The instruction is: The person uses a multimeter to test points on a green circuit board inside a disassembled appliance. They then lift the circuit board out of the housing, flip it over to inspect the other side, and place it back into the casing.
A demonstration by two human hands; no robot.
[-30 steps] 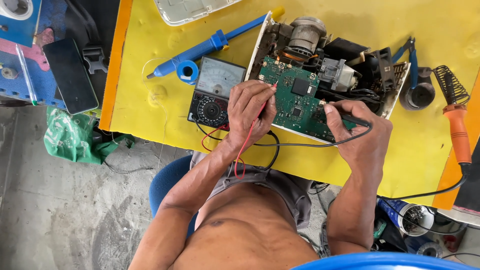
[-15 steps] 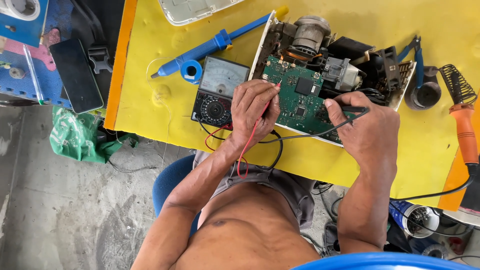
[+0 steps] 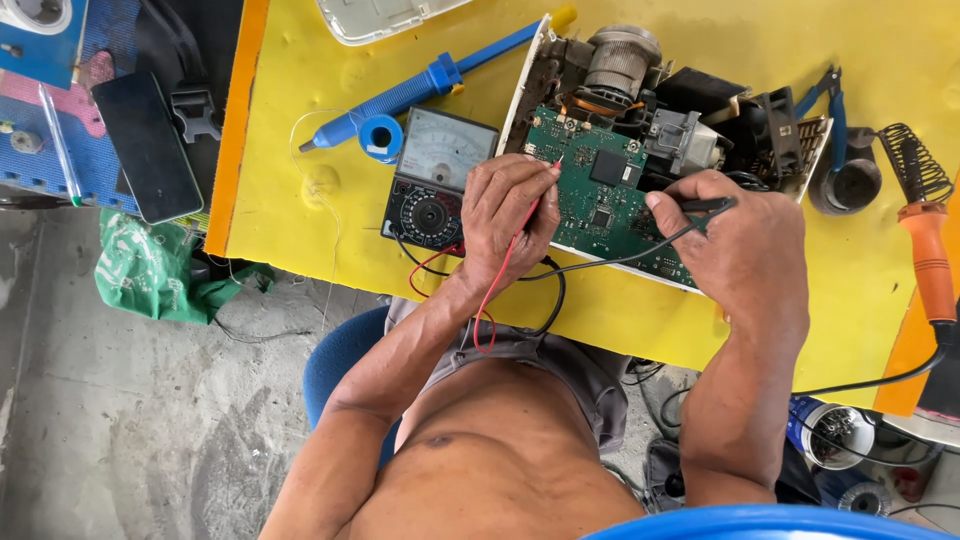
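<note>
We see a dark smartphone [image 3: 148, 147] lying face up, its black rectangular screen blank, on the blue mat left of the yellow tabletop [image 3: 300, 200]. On the tabletop, the analog multimeter [image 3: 440, 178] shows a pale, rectangular dial window above its black round selector. A crumpled green plastic bag [image 3: 150, 270] with white print lies on the floor.

Yellow-topped desk [image 3: 300, 230] with an orange edge strip [image 3: 232, 120] in front of me, daylight on it, soft shadows. Floor [image 3: 120, 430] below is bare grey concrete, stained and rough. Blue foam mat [image 3: 75, 150] at far left. Crumpled green bag [image 3: 150, 270] on the floor by the desk. I'm on a blue seat [image 3: 340, 355].
</note>
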